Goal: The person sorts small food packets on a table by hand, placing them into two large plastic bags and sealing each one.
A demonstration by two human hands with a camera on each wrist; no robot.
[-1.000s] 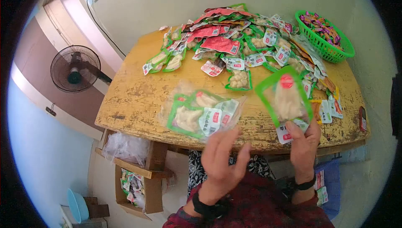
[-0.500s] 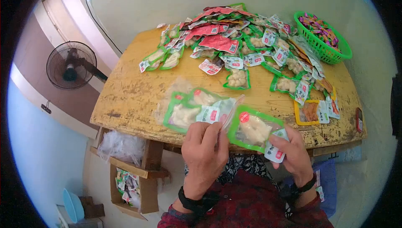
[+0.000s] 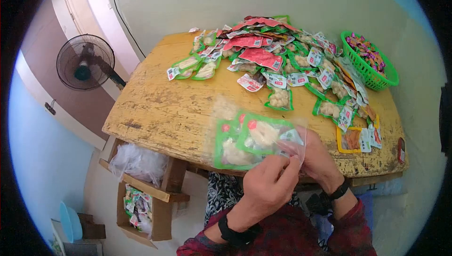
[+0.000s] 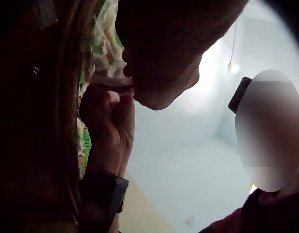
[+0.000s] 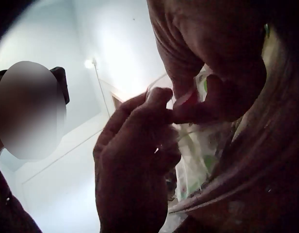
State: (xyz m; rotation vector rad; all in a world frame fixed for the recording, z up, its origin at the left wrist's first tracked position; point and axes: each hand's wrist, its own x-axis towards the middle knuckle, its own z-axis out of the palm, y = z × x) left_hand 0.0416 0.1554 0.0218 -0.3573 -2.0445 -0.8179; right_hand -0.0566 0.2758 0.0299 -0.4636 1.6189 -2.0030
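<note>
A clear plastic bag [image 3: 221, 110] holding green-edged food packets lies at the table's front edge. One green-edged packet [image 3: 262, 136] with a red round mark overlaps the others, its label end inside the bag's mouth by the right hand [image 3: 320, 159]. The left hand [image 3: 268, 185] pinches the bag's edge between thumb and curled fingers. In the left wrist view the left hand [image 4: 164, 58] and right hand [image 4: 108, 126] meet at the plastic. The right wrist view shows the right hand [image 5: 212, 53] with thumb and finger closed on the packet's end, beside the left hand [image 5: 135, 160].
A heap of food packets [image 3: 263, 58] covers the table's back, with a green basket [image 3: 372, 79] of wrapped pieces at right. Nearer are a yellow-edged packet [image 3: 351, 139] and a phone [image 3: 401, 150]. Below left stand a drawer of plastic bags [image 3: 139, 164] and a carton [image 3: 160, 218]; a fan [image 3: 84, 63] is behind.
The right hand has moved left, carrying its packet over the bag and into its mouth. The left hand, open at first, has taken hold of the bag's edge and moved right with it.
</note>
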